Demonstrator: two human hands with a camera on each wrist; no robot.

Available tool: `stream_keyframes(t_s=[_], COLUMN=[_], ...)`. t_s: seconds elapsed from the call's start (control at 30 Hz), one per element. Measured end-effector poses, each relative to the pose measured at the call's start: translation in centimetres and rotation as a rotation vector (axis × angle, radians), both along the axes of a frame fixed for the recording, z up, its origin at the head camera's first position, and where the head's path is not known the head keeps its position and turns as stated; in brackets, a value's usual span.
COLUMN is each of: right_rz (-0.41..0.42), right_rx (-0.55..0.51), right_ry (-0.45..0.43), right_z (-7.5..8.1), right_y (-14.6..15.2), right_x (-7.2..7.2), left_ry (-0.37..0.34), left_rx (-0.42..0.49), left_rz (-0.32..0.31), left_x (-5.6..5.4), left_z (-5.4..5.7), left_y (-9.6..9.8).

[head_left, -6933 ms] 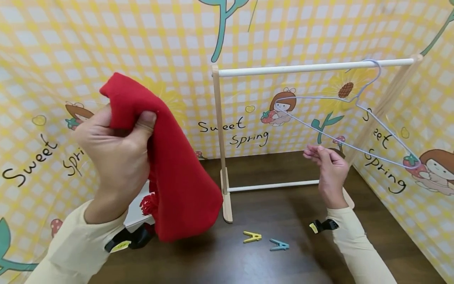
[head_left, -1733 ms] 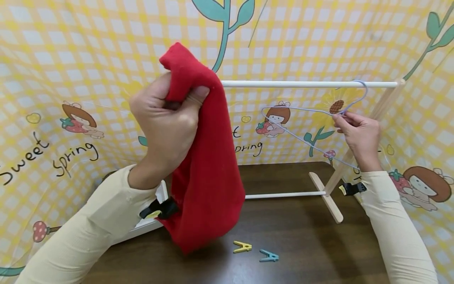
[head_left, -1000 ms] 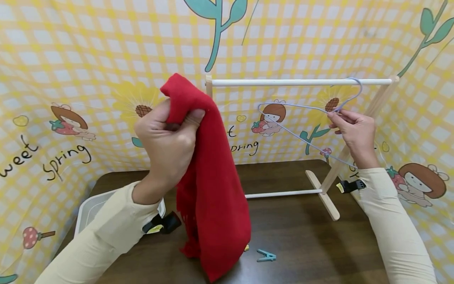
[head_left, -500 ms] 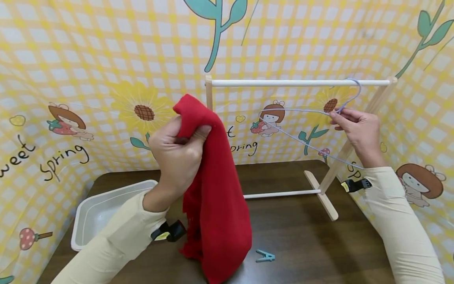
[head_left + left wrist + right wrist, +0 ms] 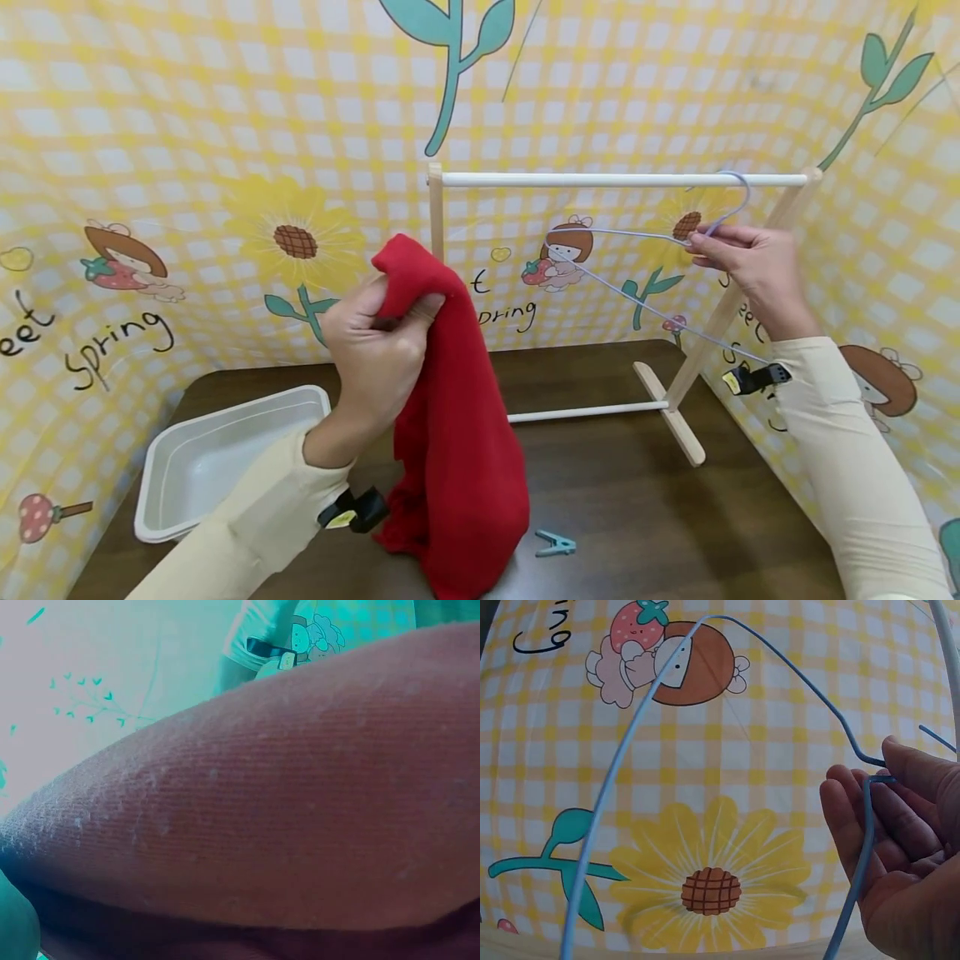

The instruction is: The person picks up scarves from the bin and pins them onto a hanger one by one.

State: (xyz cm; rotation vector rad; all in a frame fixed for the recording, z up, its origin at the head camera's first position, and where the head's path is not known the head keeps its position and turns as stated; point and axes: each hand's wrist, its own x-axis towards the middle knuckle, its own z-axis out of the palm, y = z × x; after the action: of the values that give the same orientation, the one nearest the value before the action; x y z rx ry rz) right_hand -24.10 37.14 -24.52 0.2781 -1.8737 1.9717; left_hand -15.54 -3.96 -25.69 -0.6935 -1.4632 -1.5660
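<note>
1. Left hand (image 5: pixel 378 358): nearest, its fingers curled round the top of a red cloth (image 5: pixel 476 450), thumb pressed on the front. The grip is high, probably so that the rest can drop in a long fold below. The cloth hangs under and just right of this hand; whether its lowest part touches the table (image 5: pixel 637 508) I cannot tell.
2. Blue clip (image 5: pixel 556 543): lies on the table, below and between the hands, just beside the cloth, within easy reach of both, it seems.
3. White tub (image 5: pixel 225 442): on the table, left of the left hand, seemingly placed to leave the middle free for the cloth.
4. Right hand (image 5: pixel 765 267): farther out, pinching the wire hanger (image 5: pixel 620 761) at its neck, presumably to steady it and control its turn. The hanger's long side slants leftward from this hand's wrist.
5. Rack (image 5: pixel 585 180): stands beyond both hands; the hanger's hook loops over its top bar, which likely carries the weight.
6. Checked wall sheet (image 5: pixel 352 108): behind everything.
</note>
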Motion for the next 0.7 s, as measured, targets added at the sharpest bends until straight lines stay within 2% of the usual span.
stream_keyframes(t_s=[0.23, 0.47, 0.7], right_rz=[0.038, 0.061, 0.049], right_rx=[0.074, 0.014, -0.034], right_ry=[-0.040, -0.027, 0.016], right_z=[0.0, -0.1, 0.1], right_y=[-0.5, -1.0, -1.2], right_x=[-0.2, 0.0, 0.4], left_ry=[0.019, 0.044, 0.023], left_rx=[0.015, 0.022, 0.014], left_rz=[-0.007, -0.027, -0.035], left_x=[0.0, -0.2, 0.2], left_z=[-0.3, -0.3, 0.1], left_y=[-0.4, -0.3, 0.0])
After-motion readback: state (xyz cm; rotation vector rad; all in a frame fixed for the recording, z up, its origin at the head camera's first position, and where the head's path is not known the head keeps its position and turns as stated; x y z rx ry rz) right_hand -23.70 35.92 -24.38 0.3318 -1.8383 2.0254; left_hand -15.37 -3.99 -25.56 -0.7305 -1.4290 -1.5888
